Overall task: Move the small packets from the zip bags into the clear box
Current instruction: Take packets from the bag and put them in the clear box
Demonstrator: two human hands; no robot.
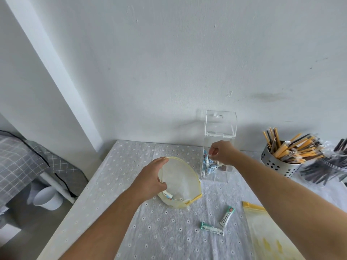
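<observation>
A home bedroom: checked bedding (22,156) beside a cloth-covered table (131,212).

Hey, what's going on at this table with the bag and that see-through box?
A person is moving small packets into a clear box. The left hand holds a zip bag open, with a few packets inside. The right hand is at the box's open top, over the packets piled there; its grip is hard to see. Two more packets and another zip bag lie nearby.

Pretty bright, soft even light; faint shadow on the wall (187,126) just past the right hand (223,152) fingertips. Fisheye bends the edges, and fine detail is a bit mushy.
</observation>
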